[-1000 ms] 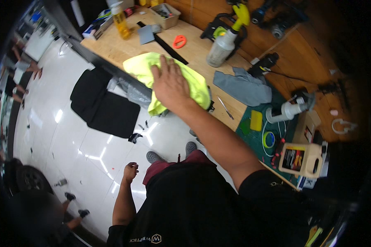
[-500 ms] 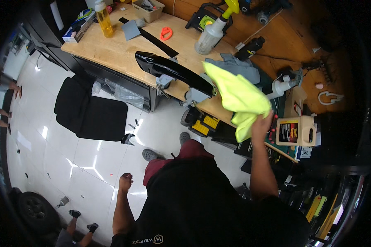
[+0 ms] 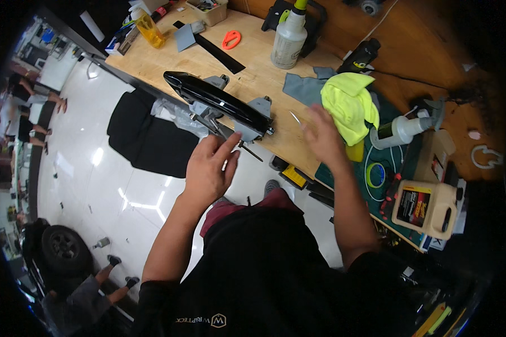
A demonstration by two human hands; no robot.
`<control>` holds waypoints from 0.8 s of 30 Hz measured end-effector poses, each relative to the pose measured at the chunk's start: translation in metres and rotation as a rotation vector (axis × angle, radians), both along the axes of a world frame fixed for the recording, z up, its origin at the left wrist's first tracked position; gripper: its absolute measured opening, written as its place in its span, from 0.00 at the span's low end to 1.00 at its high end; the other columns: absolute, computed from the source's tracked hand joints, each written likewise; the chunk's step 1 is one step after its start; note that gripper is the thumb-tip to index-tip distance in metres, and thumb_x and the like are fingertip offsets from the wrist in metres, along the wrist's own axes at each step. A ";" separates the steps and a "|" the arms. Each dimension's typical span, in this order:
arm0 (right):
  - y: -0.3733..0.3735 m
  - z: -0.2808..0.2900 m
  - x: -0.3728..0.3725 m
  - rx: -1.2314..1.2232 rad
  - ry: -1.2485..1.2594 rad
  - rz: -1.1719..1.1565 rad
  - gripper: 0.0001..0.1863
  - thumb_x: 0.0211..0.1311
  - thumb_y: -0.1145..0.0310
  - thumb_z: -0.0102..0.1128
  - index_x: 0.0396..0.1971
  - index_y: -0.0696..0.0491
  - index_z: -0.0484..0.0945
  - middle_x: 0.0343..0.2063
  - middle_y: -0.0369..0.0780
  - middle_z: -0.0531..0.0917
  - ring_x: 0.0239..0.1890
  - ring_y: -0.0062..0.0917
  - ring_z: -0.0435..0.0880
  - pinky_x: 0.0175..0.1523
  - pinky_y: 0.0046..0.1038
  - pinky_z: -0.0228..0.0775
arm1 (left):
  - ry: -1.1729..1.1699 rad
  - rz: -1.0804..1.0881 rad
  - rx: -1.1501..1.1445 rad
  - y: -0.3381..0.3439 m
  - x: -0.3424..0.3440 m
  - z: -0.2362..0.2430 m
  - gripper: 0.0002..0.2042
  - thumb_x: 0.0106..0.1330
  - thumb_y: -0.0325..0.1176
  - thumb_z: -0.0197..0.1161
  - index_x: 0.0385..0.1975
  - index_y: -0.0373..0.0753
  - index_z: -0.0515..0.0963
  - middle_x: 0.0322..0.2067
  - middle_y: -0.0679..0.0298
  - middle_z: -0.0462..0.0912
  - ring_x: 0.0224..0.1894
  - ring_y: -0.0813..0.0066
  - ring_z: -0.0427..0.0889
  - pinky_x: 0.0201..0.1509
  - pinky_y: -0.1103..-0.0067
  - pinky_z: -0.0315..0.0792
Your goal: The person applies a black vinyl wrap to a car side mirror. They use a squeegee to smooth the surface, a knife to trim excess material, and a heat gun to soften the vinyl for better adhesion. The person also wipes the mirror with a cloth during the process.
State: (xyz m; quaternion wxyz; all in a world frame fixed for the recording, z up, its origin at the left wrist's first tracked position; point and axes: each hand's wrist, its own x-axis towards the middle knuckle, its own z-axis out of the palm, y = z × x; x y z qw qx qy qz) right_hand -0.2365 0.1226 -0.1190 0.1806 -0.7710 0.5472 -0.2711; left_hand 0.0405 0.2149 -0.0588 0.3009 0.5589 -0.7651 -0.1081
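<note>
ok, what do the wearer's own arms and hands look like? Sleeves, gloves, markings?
Left hand and right hand: no gloves visible. Forearms bare, no cables or wristwatch showing. Short black sleeves, part of a black shirt with a small pale emblem. Right hand is blurred, so fine detail is unclear.

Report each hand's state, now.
Left hand: open, fingers loosely bent, beside the grey clamp; nothing seen held.
Right hand: blurred, at the slim pen-like tool; cannot tell whether it grips it.
</note>
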 end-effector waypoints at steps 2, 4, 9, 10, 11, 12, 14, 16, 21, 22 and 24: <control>0.008 -0.030 -0.001 0.035 0.031 0.061 0.23 0.57 0.69 0.59 0.53 0.59 0.71 0.56 0.51 0.71 0.60 0.47 0.67 0.64 0.42 0.59 | -0.162 -0.014 -0.072 -0.010 -0.018 -0.007 0.26 0.57 0.31 0.66 0.58 0.46 0.72 0.28 0.62 0.68 0.30 0.65 0.72 0.35 0.71 0.69; 0.009 -0.055 -0.006 0.013 0.099 0.026 0.22 0.57 0.69 0.59 0.52 0.59 0.72 0.55 0.50 0.71 0.58 0.47 0.69 0.62 0.43 0.61 | -0.235 -0.002 -0.044 -0.013 -0.036 -0.006 0.28 0.57 0.30 0.66 0.60 0.47 0.70 0.27 0.61 0.69 0.30 0.65 0.72 0.36 0.71 0.68; 0.002 -0.066 -0.018 0.033 0.214 0.066 0.22 0.55 0.70 0.60 0.51 0.59 0.73 0.52 0.49 0.73 0.52 0.44 0.70 0.58 0.41 0.64 | -0.444 0.056 0.027 -0.011 -0.062 -0.009 0.34 0.56 0.32 0.67 0.66 0.51 0.65 0.27 0.64 0.69 0.29 0.67 0.71 0.35 0.72 0.66; -0.001 -0.067 -0.019 0.029 0.227 0.084 0.22 0.54 0.70 0.61 0.51 0.59 0.73 0.52 0.49 0.73 0.52 0.44 0.70 0.57 0.41 0.64 | -0.463 0.056 0.038 -0.008 -0.065 -0.011 0.35 0.56 0.33 0.67 0.67 0.52 0.63 0.27 0.64 0.69 0.29 0.68 0.71 0.35 0.72 0.65; -0.003 -0.068 -0.020 0.030 0.233 0.081 0.22 0.54 0.69 0.61 0.51 0.58 0.73 0.51 0.48 0.73 0.52 0.43 0.70 0.57 0.41 0.64 | -0.465 0.062 0.049 -0.008 -0.068 -0.010 0.35 0.56 0.33 0.67 0.67 0.52 0.63 0.27 0.64 0.69 0.29 0.68 0.71 0.35 0.72 0.65; -0.006 -0.070 -0.020 0.025 0.239 0.081 0.22 0.54 0.69 0.61 0.51 0.57 0.73 0.50 0.46 0.73 0.52 0.42 0.70 0.56 0.42 0.64 | -0.466 0.073 0.054 -0.009 -0.071 -0.010 0.35 0.56 0.34 0.67 0.67 0.52 0.63 0.27 0.65 0.69 0.29 0.68 0.71 0.35 0.72 0.65; -0.008 -0.074 -0.019 0.010 0.265 0.073 0.22 0.54 0.68 0.62 0.50 0.56 0.73 0.49 0.45 0.74 0.52 0.41 0.70 0.56 0.42 0.64 | -0.478 0.083 0.070 -0.008 -0.077 -0.008 0.35 0.56 0.35 0.67 0.66 0.50 0.63 0.27 0.64 0.69 0.29 0.68 0.71 0.35 0.72 0.65; -0.006 -0.073 -0.019 -0.026 0.296 0.065 0.22 0.53 0.68 0.62 0.49 0.55 0.73 0.49 0.43 0.74 0.52 0.41 0.70 0.55 0.41 0.64 | -0.482 0.093 0.082 -0.011 -0.078 -0.004 0.34 0.57 0.36 0.66 0.66 0.50 0.63 0.26 0.64 0.69 0.30 0.67 0.72 0.36 0.72 0.65; -0.008 -0.077 -0.021 -0.045 0.328 0.081 0.19 0.55 0.67 0.62 0.48 0.55 0.75 0.47 0.43 0.75 0.50 0.40 0.71 0.54 0.41 0.65 | -0.393 0.098 0.163 -0.010 -0.078 -0.002 0.31 0.61 0.38 0.63 0.66 0.48 0.62 0.27 0.61 0.72 0.30 0.64 0.74 0.37 0.71 0.67; -0.008 -0.077 -0.021 -0.035 0.330 0.079 0.19 0.55 0.68 0.61 0.48 0.55 0.75 0.46 0.44 0.75 0.49 0.40 0.72 0.54 0.40 0.65 | -0.251 0.100 0.160 -0.010 -0.073 0.000 0.27 0.62 0.36 0.63 0.63 0.45 0.66 0.29 0.58 0.72 0.31 0.61 0.75 0.38 0.70 0.69; -0.015 -0.078 -0.019 -0.015 0.352 0.094 0.18 0.56 0.68 0.61 0.47 0.56 0.75 0.43 0.45 0.76 0.48 0.40 0.72 0.53 0.40 0.65 | -0.072 0.209 0.096 -0.012 -0.054 0.006 0.25 0.62 0.33 0.63 0.60 0.43 0.69 0.30 0.57 0.73 0.33 0.58 0.75 0.39 0.69 0.71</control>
